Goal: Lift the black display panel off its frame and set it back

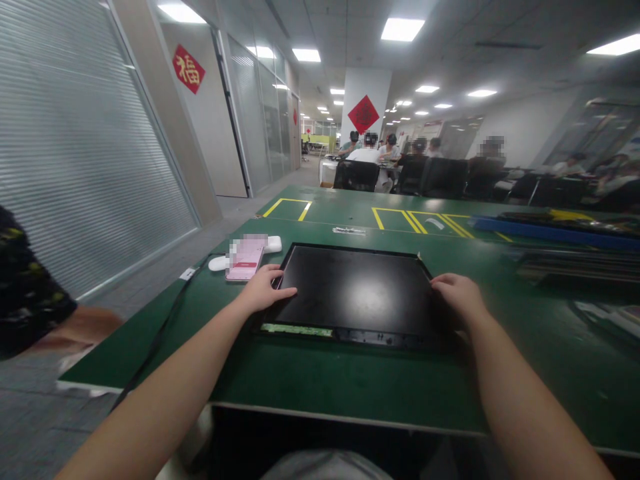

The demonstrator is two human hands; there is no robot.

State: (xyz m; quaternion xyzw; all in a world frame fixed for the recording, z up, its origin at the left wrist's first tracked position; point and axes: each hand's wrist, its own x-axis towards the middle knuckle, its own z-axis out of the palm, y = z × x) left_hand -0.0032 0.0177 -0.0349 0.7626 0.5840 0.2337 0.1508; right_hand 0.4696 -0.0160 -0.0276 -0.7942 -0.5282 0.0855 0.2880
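Note:
A black display panel (357, 280) lies flat in front of me, its glossy face up with a light reflected in it. Along its near edge runs a green circuit board strip (297, 330). My left hand (263, 288) holds the panel's left edge, thumb over the front face and fingers at the rim. On the opposite side, my right hand (459, 297) grips the right edge, its fingers bent and pressed together at the frame. Part of the right hand's underside is hidden.
The green table (350, 390) carries a phone (245, 260) and white earbud-like items at left, beside a black cable (170, 313). Yellow tape marks the far side. Blurred long strips (565, 227) lie at right. A person's arm (75, 330) is at far left; several people sit behind.

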